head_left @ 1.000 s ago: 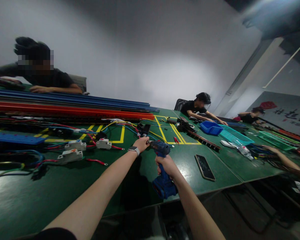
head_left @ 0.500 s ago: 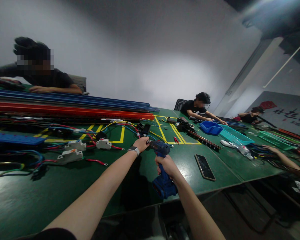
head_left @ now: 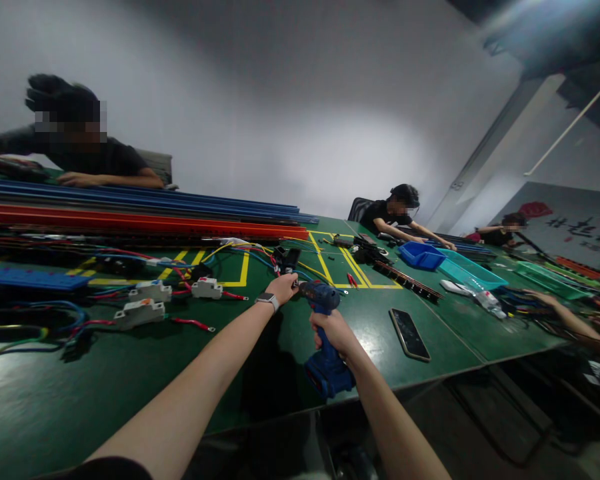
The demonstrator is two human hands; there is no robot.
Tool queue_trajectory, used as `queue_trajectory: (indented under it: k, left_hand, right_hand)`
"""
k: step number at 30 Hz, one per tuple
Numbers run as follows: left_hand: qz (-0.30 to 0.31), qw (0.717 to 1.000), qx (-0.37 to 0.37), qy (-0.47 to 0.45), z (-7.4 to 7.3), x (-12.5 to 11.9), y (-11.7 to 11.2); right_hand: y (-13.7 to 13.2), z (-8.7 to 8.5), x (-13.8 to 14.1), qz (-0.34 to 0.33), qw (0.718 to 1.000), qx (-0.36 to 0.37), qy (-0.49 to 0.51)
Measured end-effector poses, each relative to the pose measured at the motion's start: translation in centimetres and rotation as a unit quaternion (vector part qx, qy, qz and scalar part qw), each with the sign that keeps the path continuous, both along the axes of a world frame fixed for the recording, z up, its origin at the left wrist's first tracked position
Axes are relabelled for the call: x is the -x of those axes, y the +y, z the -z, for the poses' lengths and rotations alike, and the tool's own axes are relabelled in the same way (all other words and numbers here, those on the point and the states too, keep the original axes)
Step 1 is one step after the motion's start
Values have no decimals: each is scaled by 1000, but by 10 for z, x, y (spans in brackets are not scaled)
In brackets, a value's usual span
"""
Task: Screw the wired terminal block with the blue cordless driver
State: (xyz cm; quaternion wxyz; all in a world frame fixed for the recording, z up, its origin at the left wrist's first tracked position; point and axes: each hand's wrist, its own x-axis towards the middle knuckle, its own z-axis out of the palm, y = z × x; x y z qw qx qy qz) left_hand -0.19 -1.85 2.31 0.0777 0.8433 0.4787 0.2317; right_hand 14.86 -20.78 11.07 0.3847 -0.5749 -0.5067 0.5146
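Observation:
My right hand is wrapped around the grip of a blue cordless drill, its battery base hanging below my fingers. The drill's nose points left, toward my left hand. That hand wears a watch at the wrist, and its fingers are closed on a small black wired part just beyond them. The drill tip meets this part by my left fingertips; the exact contact is hidden. To the left lie white circuit breakers with red leads ending in ring terminals.
Long orange-red channels and blue rails run along the far left of the green table. A phone lies right of the drill. Beyond are a blue bin and a teal tray. Several co-workers sit around.
Both my hands and the drill stay in almost the same place. The co-worker at far left shifts the head slightly.

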Motion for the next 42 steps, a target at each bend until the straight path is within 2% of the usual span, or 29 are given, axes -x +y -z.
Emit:
queue_trajectory:
  k: [7, 32, 42]
  left_hand:
    - [-2, 1000, 15, 1, -5, 0, -4]
    - [-3, 1000, 8, -2, 1, 0, 0]
    - [-7, 1000, 19, -1, -4, 0, -3]
  right_hand:
    - [0, -1, -1, 1, 1000, -1, 5]
    - [-4, -9, 2, -1, 1000, 13, 4]
    - [-3, -7, 2, 4, 1000, 15, 8]
